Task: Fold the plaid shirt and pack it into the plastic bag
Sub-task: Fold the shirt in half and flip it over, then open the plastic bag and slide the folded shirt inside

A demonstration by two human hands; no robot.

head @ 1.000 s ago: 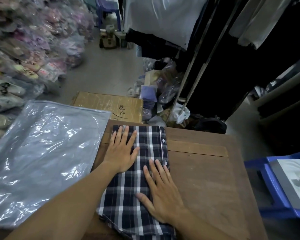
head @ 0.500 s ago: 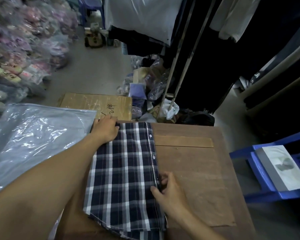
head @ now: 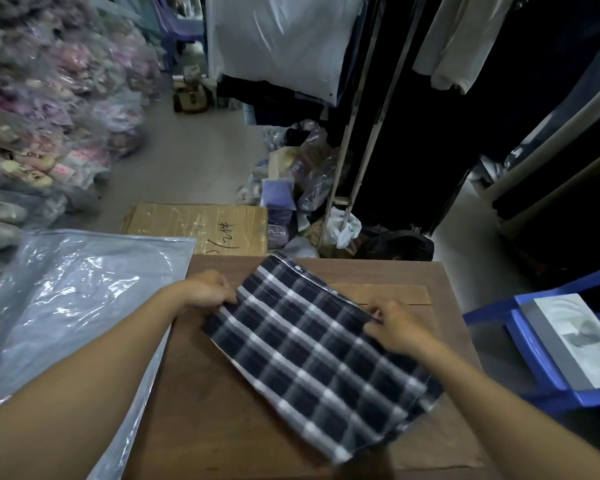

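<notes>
In the head view, your left hand now grips the far-left edge of the plaid shirt, and your right hand pinches its right edge, near the button strip. Half a second ago the folded shirt lay flat and straight on the wooden table; now it is lifted at the far end and turned at an angle, and it looks blurred from motion. A second ago both palms were pressing it flat. I judge from this that the folding is finished and you begin the packing. The plastic bag lies just beside the table on the left, not yet opened. You must keep the fold tight while you carry it.
</notes>
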